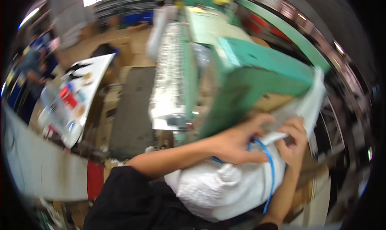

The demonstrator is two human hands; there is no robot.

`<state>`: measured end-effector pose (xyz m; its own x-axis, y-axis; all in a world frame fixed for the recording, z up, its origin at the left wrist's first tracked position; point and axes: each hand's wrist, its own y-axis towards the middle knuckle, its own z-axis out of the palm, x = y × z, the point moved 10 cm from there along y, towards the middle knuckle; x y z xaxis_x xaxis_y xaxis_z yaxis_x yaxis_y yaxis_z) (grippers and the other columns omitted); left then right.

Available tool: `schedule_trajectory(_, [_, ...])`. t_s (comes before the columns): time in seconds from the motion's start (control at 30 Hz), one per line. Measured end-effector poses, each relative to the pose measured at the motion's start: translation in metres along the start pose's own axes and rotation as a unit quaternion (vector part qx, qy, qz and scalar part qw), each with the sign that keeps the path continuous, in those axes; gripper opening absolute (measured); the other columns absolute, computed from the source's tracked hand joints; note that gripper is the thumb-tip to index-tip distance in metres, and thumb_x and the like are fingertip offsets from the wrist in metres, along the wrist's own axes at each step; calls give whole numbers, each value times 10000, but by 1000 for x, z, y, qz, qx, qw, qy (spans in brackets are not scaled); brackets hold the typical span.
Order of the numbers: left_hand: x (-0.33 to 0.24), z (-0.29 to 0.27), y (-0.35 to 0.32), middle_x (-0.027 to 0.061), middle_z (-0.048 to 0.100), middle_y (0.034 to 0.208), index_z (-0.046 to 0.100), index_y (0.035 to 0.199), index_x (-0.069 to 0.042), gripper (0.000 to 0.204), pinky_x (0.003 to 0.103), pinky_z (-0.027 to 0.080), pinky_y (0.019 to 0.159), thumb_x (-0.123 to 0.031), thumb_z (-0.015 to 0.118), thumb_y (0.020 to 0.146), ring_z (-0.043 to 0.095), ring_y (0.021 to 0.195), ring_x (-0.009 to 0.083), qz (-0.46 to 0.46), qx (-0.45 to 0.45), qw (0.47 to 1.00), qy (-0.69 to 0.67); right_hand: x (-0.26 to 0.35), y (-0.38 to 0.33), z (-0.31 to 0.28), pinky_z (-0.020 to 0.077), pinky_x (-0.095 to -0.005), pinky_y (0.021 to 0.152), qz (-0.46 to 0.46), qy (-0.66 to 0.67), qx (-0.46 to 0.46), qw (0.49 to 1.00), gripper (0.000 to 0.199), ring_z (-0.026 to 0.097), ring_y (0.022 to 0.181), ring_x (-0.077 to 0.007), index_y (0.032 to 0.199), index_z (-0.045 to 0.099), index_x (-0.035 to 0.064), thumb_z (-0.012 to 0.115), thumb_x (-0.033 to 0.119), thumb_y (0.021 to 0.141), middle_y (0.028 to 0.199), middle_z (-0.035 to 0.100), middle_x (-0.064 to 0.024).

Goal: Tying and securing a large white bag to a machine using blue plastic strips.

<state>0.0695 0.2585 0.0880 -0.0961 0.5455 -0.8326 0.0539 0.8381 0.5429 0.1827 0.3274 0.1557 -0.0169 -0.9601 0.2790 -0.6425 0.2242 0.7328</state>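
Observation:
A white woven sack (241, 189) bulges in front of my body, with a crumpled knot of material on its near side. My left hand (241, 143) lies across its top, fingers curled on the gathered sack, thumb stretched to the right. A blue cord (270, 165) comes out between that thumb and fingers and hangs down over the sack's right side. My right hand (293, 139), bent at the wrist, is closed on the sack's upper edge. From there a loose white flap of sacking (315, 95) rises against a green metal machine housing (257, 69). Some fingertips are hidden or blurred.
Left of the housing runs a long pale ribbed roller or rack (171, 69). A dark mat (132, 109) lies beside it. Further left stands a white table (100, 75) with a plastic basket (56, 103) and a red container (67, 97). A person (34, 69) stands at far left.

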Motion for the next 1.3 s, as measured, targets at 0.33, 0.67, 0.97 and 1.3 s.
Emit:
schedule_trajectory(0.33, [-70, -13, 2, 123, 618, 832, 628, 948, 14, 97, 352, 492, 664, -76, 628, 911, 642, 751, 284, -6, 172, 928, 330, -8, -20, -14, 274, -357, 847, 28, -2, 26, 999, 241, 522, 833, -183, 807, 726, 102, 689, 77, 570, 831, 556, -4])
schedule_trajectory(0.67, [-145, -22, 7, 99, 646, 820, 704, 791, -34, 20, 369, 451, 588, -40, 720, 781, 600, 668, 276, 131, -165, 754, 622, 24, -6, -14, 286, -387, 855, -47, -85, -30, 995, 234, 594, 919, -191, 844, 762, 127, 728, 62, 622, 893, 649, 3])
schedule_trajectory(0.97, [-65, 8, 48, 179, 649, 659, 700, 792, 47, 47, 330, 488, 571, 49, 658, 771, 657, 589, 266, 108, -63, 925, 358, 20, -15, -23, 282, -382, 878, -17, -98, -53, 994, 223, 621, 826, -176, 830, 744, 119, 738, 62, 614, 810, 665, -7])
schedule_trajectory(1.3, [6, 8, 22, 49, 711, 880, 712, 1092, 43, 242, 220, 466, 646, -121, 706, 915, 590, 753, 56, -232, -63, 968, -66, 22, -17, -28, 293, -376, 928, 45, -95, -79, 991, 130, 633, 789, -162, 782, 744, 121, 750, 126, 652, 767, 705, -10])
